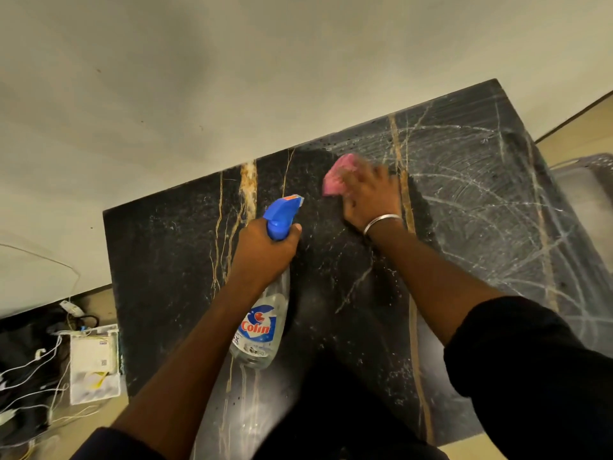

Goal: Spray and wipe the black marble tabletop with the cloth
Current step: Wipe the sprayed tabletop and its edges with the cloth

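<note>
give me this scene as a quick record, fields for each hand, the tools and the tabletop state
left hand: grips bottle at its neck, nozzle pointing away from the person
right hand: holds cloth on tabletop; motion-blurred
bottle: clear, blue trigger head
cloth: pink, near the far edge
tabletop: black marble, gold veins
smears: wet arcs across the right part; none seen on the left part
cables: white, on the floor at left

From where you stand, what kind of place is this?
Likely an indoor room, home or office: black marble tabletop against a plain wall, white box and loose cables on the floor.
</note>
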A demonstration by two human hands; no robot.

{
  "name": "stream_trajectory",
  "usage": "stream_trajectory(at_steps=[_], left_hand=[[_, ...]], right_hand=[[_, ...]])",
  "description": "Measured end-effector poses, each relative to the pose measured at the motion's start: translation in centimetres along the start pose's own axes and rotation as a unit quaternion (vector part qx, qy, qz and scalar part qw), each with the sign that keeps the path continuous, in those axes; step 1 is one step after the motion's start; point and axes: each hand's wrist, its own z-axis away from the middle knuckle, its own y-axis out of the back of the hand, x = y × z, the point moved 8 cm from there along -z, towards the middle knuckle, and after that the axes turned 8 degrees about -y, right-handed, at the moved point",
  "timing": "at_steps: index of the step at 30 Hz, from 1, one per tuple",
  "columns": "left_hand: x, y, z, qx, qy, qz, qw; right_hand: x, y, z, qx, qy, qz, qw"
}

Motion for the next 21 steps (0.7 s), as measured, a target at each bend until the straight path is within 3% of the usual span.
stream_trajectory(at_steps=[3, 7, 13, 16, 18, 21], left_hand=[[-0.3, 0.6, -0.3, 0.012, 0.001, 0.009, 1.0], [-0.9, 1.0, -0.5, 0.015, 0.008, 0.023, 1.0], [-1.5, 1.3, -1.0, 0.033, 0.015, 0.015, 0.999], [-1.2, 1.6, -1.2, 0.033, 0.01, 0.016, 0.999], [-1.0, 1.7, -1.3, 0.025, 0.008, 0.021, 0.999], [-0.7, 1.9, -1.2, 0.024, 0.001, 0.025, 0.999]], right_hand=[[3.5, 0.6, -2.6, 0.006, -0.1, -0.011, 0.995], [0.5, 0.0, -4.1, -0.007, -0.196, -0.03, 0.98], [-11.6, -1.8, -3.9, -0.052, 0.03, 0.016, 0.998], [-11.9, -2.1, -4.5, -0.06, 0.108, 0.044, 0.991], [-9.1, -1.5, -5.4, -0.048, 0.11, 0.045, 0.992], [-2.7, -0.2, -6.4, -0.041, 0.042, 0.03, 0.998]])
